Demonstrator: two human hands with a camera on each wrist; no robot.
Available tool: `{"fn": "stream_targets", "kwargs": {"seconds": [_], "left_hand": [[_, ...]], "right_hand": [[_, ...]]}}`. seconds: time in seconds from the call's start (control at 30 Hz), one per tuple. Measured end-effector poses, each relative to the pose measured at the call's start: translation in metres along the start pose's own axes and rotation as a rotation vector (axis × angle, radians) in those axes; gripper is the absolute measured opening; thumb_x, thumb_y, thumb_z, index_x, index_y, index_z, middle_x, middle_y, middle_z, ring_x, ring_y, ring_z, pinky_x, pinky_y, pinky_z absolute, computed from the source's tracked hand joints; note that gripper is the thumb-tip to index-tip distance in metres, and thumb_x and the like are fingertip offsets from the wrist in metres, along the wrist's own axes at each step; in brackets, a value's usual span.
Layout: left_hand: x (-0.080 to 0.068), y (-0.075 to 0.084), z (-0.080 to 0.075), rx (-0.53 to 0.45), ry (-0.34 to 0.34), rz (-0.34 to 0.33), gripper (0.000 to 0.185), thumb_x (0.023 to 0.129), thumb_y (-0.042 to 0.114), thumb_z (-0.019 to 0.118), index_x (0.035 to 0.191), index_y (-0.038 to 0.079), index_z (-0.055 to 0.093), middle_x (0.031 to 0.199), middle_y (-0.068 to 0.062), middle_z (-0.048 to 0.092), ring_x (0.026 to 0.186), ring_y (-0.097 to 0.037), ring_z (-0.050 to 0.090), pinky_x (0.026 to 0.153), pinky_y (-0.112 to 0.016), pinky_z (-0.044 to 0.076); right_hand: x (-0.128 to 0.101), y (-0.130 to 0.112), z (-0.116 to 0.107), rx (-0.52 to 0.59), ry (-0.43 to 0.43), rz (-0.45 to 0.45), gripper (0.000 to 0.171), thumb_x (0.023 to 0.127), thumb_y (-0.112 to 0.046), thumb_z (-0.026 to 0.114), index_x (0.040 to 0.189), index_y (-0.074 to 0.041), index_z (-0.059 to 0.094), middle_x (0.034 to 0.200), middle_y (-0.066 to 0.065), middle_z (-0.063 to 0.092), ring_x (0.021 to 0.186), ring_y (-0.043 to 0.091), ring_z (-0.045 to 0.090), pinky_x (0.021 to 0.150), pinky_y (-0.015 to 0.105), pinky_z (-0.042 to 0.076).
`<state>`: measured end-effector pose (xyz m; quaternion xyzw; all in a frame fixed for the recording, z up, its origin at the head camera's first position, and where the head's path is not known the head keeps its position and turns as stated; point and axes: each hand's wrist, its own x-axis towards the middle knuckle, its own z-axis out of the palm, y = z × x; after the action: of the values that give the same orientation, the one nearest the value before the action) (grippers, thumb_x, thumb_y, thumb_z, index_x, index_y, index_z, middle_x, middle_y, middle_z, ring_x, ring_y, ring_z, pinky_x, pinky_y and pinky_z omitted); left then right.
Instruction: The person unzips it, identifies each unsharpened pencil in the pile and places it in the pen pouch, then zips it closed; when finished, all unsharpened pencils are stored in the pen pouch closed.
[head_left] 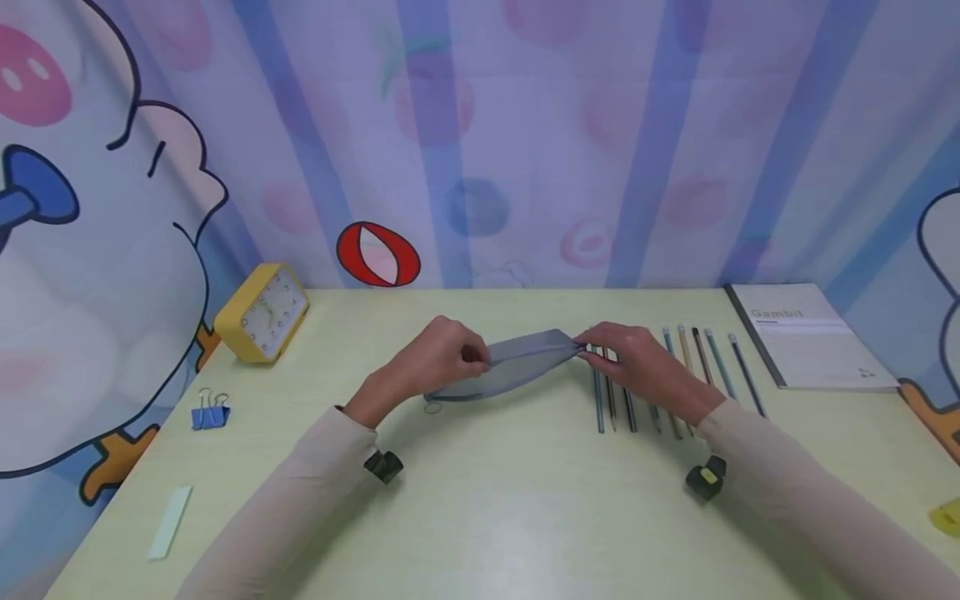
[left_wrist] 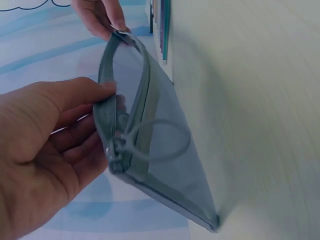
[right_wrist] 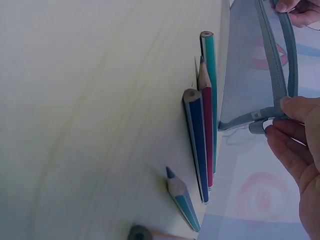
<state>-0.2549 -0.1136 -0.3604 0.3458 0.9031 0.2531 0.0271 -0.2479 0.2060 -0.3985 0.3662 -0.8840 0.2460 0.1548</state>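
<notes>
Both hands hold up a see-through grey-blue zipper pouch (head_left: 517, 365), its mouth parted into a narrow oval in the left wrist view. My left hand (head_left: 450, 354) pinches one zipper edge between thumb and fingers, near the end with a loop (left_wrist: 162, 140). At the opposite end, my right hand (head_left: 626, 358) pinches the corner of the zipper band (right_wrist: 272, 65). Through the clear side no contents show. Below and beside the right hand lies a row of several pencils (head_left: 598, 392), partly hidden by that hand and forearm.
A yellow clock (head_left: 251, 321) stands at the back left, with a blue binder clip (head_left: 210, 417) in front of it. Nearer lies a pale green strip (head_left: 171, 523). A notebook (head_left: 817, 342) lies at the back right. A yellow object (head_left: 947, 518) shows at the right edge.
</notes>
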Motion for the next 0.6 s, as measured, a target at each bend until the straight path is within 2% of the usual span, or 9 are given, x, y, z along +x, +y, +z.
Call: {"fn": "stream_targets", "kwargs": {"seconds": [0.23, 0.33, 0.43, 0.53, 0.6], "left_hand": [[-0.003, 0.01, -0.001, -0.089, 0.007, -0.09, 0.011, 0.089, 0.015, 0.075, 0.097, 0.011, 0.081, 0.088, 0.0, 0.078, 0.076, -0.007, 0.068, 0.071, -0.024, 0.057], [-0.006, 0.011, -0.001, -0.107, 0.028, -0.122, 0.012, 0.09, 0.016, 0.075, 0.098, 0.011, 0.082, 0.088, 0.0, 0.078, 0.076, -0.009, 0.068, 0.069, -0.024, 0.056], [-0.007, 0.012, -0.001, -0.11, 0.05, -0.13, 0.012, 0.09, 0.017, 0.075, 0.098, 0.011, 0.081, 0.088, 0.0, 0.078, 0.077, -0.009, 0.068, 0.069, -0.025, 0.056], [-0.008, 0.012, -0.003, -0.112, 0.066, -0.129, 0.012, 0.09, 0.017, 0.074, 0.098, 0.011, 0.081, 0.088, 0.0, 0.078, 0.078, -0.01, 0.069, 0.07, -0.025, 0.057], [-0.008, 0.011, -0.005, -0.111, 0.073, -0.131, 0.012, 0.09, 0.017, 0.074, 0.098, 0.011, 0.081, 0.089, 0.0, 0.078, 0.078, -0.01, 0.069, 0.071, -0.026, 0.057]], "right_hand": [[-0.001, 0.0, -0.002, 0.005, -0.016, 0.043, 0.03, 0.093, -0.009, 0.071, 0.122, -0.006, 0.07, 0.115, 0.008, 0.074, 0.106, 0.028, 0.071, 0.086, 0.043, 0.059], [-0.003, 0.001, -0.005, -0.008, 0.018, 0.05, 0.032, 0.092, -0.009, 0.073, 0.123, -0.007, 0.07, 0.116, 0.009, 0.074, 0.107, 0.028, 0.071, 0.088, 0.044, 0.058], [-0.007, 0.003, -0.012, 0.003, 0.075, 0.059, 0.032, 0.09, -0.008, 0.074, 0.122, -0.008, 0.071, 0.115, 0.009, 0.075, 0.101, 0.025, 0.072, 0.085, 0.044, 0.059], [-0.014, 0.005, -0.022, 0.071, 0.105, 0.107, 0.03, 0.091, -0.01, 0.073, 0.121, -0.01, 0.072, 0.116, 0.008, 0.075, 0.098, 0.024, 0.073, 0.084, 0.039, 0.06], [-0.02, 0.007, -0.031, 0.145, 0.103, 0.182, 0.03, 0.094, -0.013, 0.071, 0.124, -0.012, 0.071, 0.119, 0.008, 0.074, 0.099, 0.021, 0.074, 0.084, 0.029, 0.06]]}}
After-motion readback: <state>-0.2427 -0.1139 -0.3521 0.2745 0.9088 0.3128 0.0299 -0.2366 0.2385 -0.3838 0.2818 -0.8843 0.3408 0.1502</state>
